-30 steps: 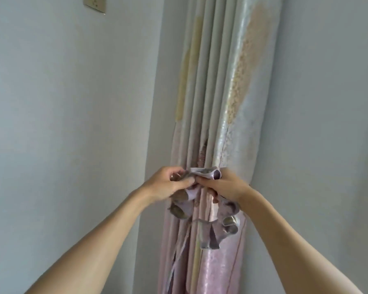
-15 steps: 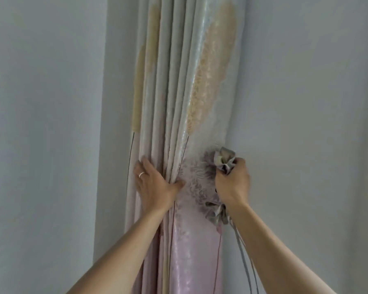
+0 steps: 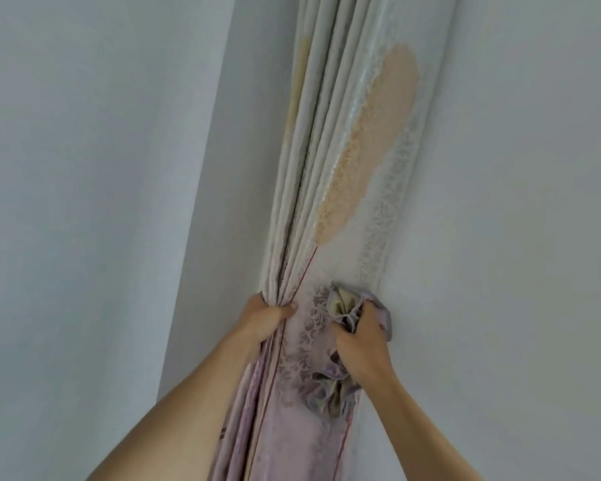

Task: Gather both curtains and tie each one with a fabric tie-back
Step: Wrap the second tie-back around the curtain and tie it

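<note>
The left hand (image 3: 265, 315) is clenched round the pleats of the curtain (image 3: 330, 189), fingers wrapped behind the bundle and thumb pressed across its front edge. Just to its right, the flat front panel lies loose and ungathered between the two hands. The right hand (image 3: 363, 341) is fisted on the tie-back (image 3: 344, 307), bunched against the curtain's far edge where it meets the wall (image 3: 500, 203); crumpled cloth spills above the knuckles and more hangs below the wrist. The risks, as I judge them: the left grip takes in only some folds, so the loose panel may sag out once the band goes round. The wadded tie-back may tangle or twist when it is drawn out, and its ends cannot be made out. Slackening the left fist would let the pleats spread. Only this one curtain is in view.
</note>
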